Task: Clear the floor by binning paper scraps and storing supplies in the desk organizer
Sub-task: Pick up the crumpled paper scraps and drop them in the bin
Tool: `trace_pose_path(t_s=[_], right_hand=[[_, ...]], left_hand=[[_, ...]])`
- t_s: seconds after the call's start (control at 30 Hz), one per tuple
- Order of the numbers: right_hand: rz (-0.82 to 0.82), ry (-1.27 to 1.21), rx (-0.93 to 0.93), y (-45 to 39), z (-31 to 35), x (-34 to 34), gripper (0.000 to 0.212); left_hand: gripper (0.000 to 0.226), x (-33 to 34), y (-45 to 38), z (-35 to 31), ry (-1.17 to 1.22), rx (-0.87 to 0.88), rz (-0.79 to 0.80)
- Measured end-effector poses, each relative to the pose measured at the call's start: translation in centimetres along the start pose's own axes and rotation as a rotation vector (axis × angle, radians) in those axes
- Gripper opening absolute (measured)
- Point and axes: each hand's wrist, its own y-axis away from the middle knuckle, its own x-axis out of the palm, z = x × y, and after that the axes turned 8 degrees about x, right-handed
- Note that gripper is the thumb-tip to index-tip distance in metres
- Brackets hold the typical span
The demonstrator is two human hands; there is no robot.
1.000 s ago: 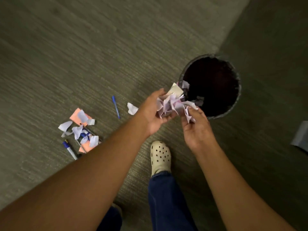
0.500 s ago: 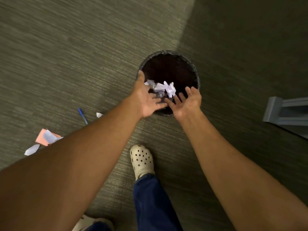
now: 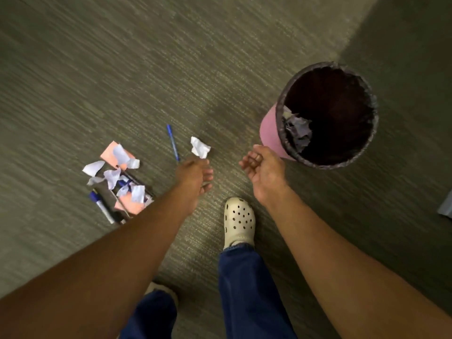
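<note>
A pink bin with a dark liner stands on the carpet at the right, and crumpled paper scraps lie inside it. My right hand hangs empty just left of the bin, fingers loosely curled. My left hand is lower left, empty, fingers pointing down, just below a white crumpled scrap. A blue pen lies beside that scrap. Farther left is a pile of white scraps, pink sticky notes and a blue-capped marker.
My beige clog and blue trouser leg stand between my arms. A second foot shows at the bottom. A grey object juts in at the right edge. Open carpet stretches across the top and left.
Both hands let the bundle of scraps fall into the bin, then drew back left, away from it. The view swung left, bringing the floor pile back in sight.
</note>
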Motion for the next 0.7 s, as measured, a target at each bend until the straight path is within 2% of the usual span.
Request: trace_pose_path(t_s=[0.07, 0.13, 0.23, 0.3, 0.37, 0.4, 0.47, 0.57, 0.63, 0.7], right_hand=[[-0.014, 0.159, -0.018, -2.1, -3.0, 1.5, 0.006], [-0.032, 0.376, -0.072, -4.7, -6.0, 3.2, 0.012], [-0.07, 0.921, -0.262, -9.1, -9.8, 5.2, 0.014], [-0.034, 1.355, -0.389, -11.8, -11.2, 6.6, 0.034], [0.017, 1.624, -0.535, -13.7, -11.9, 8.2, 0.058], [0.033, 1.702, -0.619, -14.8, -12.2, 8.8, 0.065], [0.058, 1.767, -0.761, -16.8, -12.9, 9.7, 0.069], [0.082, 1.745, -0.866, -18.8, -13.7, 9.9, 0.065], [0.03, 1.819, -0.973, -19.6, -14.0, 9.4, 0.06], [0.01, 1.919, -1.05, -20.2, -14.2, 8.7, 0.055]], left_hand=[[0.009, -4.3, -1.8, 2.6, 0.021, -0.018, -0.043], [0.02, -8.8, -3.8, 5.4, -0.04, 0.006, -0.073], [0.02, -14.8, -6.4, 10.2, -0.253, 0.059, -0.089], [0.021, -17.4, -7.8, 13.4, -0.347, 0.074, -0.13], [0.01, -19.2, -9.2, 15.9, -0.531, 0.093, -0.188], [0.006, -20.0, -9.8, 17.0, -0.632, 0.114, -0.195], [0.019, -21.3, -11.0, 19.0, -0.758, 0.167, -0.205], [0.05, -22.7, -12.2, 20.4, -0.947, 0.309, -0.26], [0.072, -23.6, -13.4, 20.1, -1.075, 0.431, -0.283], [0.082, -24.4, -15.2, 18.9, -1.173, 0.525, -0.293]])
